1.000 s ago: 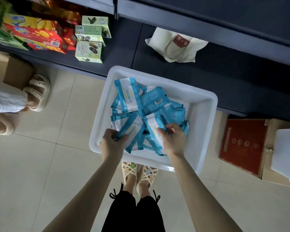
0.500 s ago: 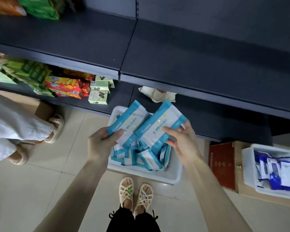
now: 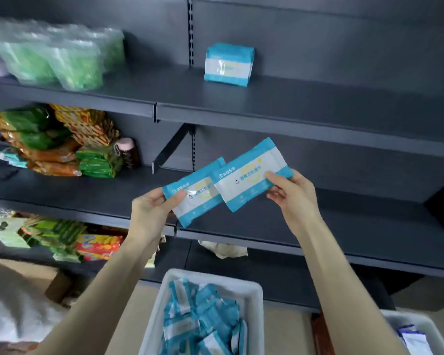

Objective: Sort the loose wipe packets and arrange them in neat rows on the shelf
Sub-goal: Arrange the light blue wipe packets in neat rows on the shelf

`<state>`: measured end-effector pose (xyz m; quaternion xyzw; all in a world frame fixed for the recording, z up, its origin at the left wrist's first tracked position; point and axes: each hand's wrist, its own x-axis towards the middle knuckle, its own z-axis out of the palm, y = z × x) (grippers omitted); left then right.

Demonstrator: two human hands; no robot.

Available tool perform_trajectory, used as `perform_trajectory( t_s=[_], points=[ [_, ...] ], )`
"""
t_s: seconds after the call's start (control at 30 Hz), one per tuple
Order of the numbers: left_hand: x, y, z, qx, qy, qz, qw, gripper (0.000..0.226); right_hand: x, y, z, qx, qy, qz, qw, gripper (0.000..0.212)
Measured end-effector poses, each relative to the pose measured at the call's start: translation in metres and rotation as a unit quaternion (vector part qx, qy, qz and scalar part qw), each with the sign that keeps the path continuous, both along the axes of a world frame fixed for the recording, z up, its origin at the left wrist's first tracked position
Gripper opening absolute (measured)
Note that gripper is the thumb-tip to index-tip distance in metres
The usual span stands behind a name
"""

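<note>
Lifting out of the bin (image 3: 254,285) now: left hand (image 3: 149,213) pinching left packet (image 3: 198,201), right hand (image 3: 292,198) pinching right packet (image 3: 246,180), probably heading for the shelf (image 3: 318,103).

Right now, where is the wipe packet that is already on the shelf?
In the head view, the wipe packet stands upright on the upper shelf near centre, just right of the slotted post, with green bags farther left.

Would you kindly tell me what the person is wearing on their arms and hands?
The left hand and right hand are bare, without gloves or rings; no sleeve, watch or bracelet shows on either arm up to the picture's edge.
</note>
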<state>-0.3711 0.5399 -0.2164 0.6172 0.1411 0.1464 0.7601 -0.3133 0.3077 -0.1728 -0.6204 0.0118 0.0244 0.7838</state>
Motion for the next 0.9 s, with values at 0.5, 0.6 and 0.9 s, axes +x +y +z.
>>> perform_trajectory(
  t_s=[0.5,0.6,0.9],
  points=[
    [0.149,0.034,0.124,0.078,-0.157,-0.025,0.984,0.010,0.100,0.012,0.107,-0.034,-0.110,-0.011,0.993,0.028],
    [0.187,0.040,0.132,0.108,-0.155,-0.035,0.981,0.011,0.129,0.012,0.113,-0.030,-0.105,-0.019,0.994,0.028],
    [0.302,0.051,0.135,0.184,-0.122,-0.014,0.975,0.016,0.233,0.024,0.120,-0.112,-0.116,-0.043,0.986,0.022]
  ],
)
